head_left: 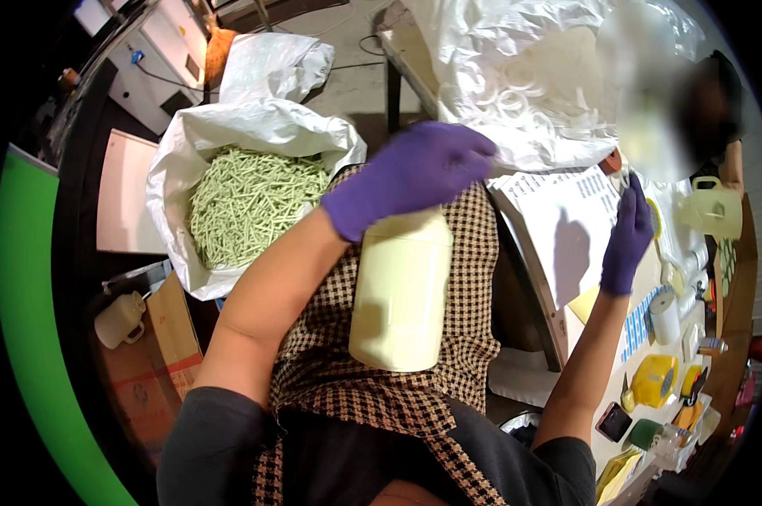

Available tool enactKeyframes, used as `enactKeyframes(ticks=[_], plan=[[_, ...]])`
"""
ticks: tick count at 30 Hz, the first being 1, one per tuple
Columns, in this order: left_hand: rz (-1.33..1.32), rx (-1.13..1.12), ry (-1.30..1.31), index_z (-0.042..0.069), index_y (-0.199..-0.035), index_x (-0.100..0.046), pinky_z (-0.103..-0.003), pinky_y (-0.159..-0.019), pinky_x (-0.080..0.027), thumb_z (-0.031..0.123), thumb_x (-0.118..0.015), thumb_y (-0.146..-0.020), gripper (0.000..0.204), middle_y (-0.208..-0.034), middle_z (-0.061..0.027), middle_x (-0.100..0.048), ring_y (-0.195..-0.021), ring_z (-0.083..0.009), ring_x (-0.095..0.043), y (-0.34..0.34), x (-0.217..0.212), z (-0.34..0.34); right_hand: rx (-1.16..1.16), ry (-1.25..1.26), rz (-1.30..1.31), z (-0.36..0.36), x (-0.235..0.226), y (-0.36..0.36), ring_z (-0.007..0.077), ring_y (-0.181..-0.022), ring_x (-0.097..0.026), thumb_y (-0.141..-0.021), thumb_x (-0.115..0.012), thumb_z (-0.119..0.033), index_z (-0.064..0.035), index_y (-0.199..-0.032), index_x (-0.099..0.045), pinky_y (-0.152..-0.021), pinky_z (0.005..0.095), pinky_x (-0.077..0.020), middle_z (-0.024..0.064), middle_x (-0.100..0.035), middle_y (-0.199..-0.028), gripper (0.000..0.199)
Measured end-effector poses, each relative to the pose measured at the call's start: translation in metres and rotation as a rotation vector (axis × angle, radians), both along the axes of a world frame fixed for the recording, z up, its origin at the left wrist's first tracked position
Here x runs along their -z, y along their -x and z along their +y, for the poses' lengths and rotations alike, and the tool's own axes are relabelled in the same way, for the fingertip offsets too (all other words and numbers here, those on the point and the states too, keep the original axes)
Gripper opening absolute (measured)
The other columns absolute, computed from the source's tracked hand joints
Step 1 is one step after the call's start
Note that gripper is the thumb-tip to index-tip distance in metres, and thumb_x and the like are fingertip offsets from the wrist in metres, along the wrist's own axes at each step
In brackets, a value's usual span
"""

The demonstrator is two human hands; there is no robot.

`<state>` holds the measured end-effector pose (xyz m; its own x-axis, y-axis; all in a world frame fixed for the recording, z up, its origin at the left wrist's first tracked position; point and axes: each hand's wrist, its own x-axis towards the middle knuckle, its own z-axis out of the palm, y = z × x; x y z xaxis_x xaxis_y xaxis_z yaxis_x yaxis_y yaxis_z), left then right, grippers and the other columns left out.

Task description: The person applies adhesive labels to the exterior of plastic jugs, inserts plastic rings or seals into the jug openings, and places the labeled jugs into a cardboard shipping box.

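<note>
Container of smooth pale-yellow plastic, a broad cylinder with a rounded base (400,304), is at the lap in front of a black-and-tan checked cloth apron (472,278), base toward the person. The left hand in a purple glove (408,174) covers its far end; those fingers are curled close together past the container's right edge, and I cannot tell whether they have hold of anything. The right hand in a purple glove (627,232) is at the pale surface (616,375) on the right, beside white printed sheets (545,211), fingers pointing far; their spread and any grip cannot be made out. Work on this container looks under way, though how much is done is unclear. Translucent white plastic rings (516,101) in a white plastic bag (465,51) at the far right, and thin pale-green strips (254,211) in a white sack (168,181) at the left, suggest plenty is left. A pale-yellow handled jug (715,212) farther right may be finished or waiting. Hand and wrist hide the container's neck and any lid, and blurring obscures the far right corner.
</note>
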<state>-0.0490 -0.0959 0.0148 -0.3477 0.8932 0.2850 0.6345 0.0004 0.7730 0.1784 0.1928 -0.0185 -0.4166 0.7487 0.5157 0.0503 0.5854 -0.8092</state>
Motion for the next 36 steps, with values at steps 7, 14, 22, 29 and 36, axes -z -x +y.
enactKeyframes(ticks=[7,14,22,29,36], plan=[[-0.301,-0.098,-0.083,-0.002,-0.149,-0.046,-0.038,-0.118,-0.035,0.032,-0.045,-0.110,0.051,-0.149,-0.0172,-0.052,-0.139,-0.0266,-0.047,-0.013,0.073,-0.075,-0.328,-0.540,-0.269,-0.214,0.022,-0.006,0.0191,-0.078,-0.055,-0.079,-0.081,-0.012,-0.0221,-0.120,-0.076,-0.065,0.0305,-0.0490,0.0045,-0.054,-0.099,0.043],[-0.196,0.001,-0.160,0.000,-0.156,-0.034,-0.042,-0.125,-0.017,0.040,-0.039,-0.110,0.061,-0.161,-0.0168,-0.038,-0.152,-0.0319,-0.028,-0.019,0.102,-0.086,-0.368,-0.674,-0.422,-0.246,0.015,0.002,0.0175,-0.075,-0.053,-0.077,-0.083,-0.017,-0.0283,-0.122,-0.074,-0.061,0.0306,-0.0467,0.0022,-0.052,-0.095,0.048],[-0.193,0.045,-0.095,0.000,-0.159,-0.029,-0.044,-0.126,-0.015,0.051,-0.049,-0.104,0.077,-0.163,-0.0194,-0.031,-0.154,-0.0334,-0.022,-0.016,0.094,-0.089,-0.368,-0.616,-0.463,-0.254,0.016,0.001,0.0186,-0.076,-0.054,-0.080,-0.081,-0.018,-0.0277,-0.124,-0.073,-0.063,0.0306,-0.0476,0.0028,-0.052,-0.097,0.046],[-0.177,0.097,0.087,0.005,-0.161,-0.024,-0.044,-0.126,-0.018,0.043,-0.083,-0.078,0.109,-0.166,-0.0197,-0.025,-0.155,-0.0347,-0.020,-0.009,0.088,-0.096,-0.415,-0.703,-0.736,-0.250,0.006,-0.004,0.0207,-0.077,-0.055,-0.083,-0.078,-0.021,-0.0289,-0.131,-0.069,-0.060,0.0335,-0.0482,0.0051,-0.054,-0.097,0.050],[-0.287,0.165,-0.079,0.003,-0.160,-0.024,-0.043,-0.124,-0.020,0.038,-0.086,-0.080,0.107,-0.164,-0.0189,-0.027,-0.153,-0.0346,-0.021,-0.026,0.075,-0.087,-0.185,0.004,-0.763,-0.150,0.007,-0.040,0.0184,-0.104,-0.061,-0.090,-0.067,-0.010,-0.0080,-0.139,-0.057,-0.077,0.0347,-0.0517,0.0080,-0.065,-0.120,0.049]])
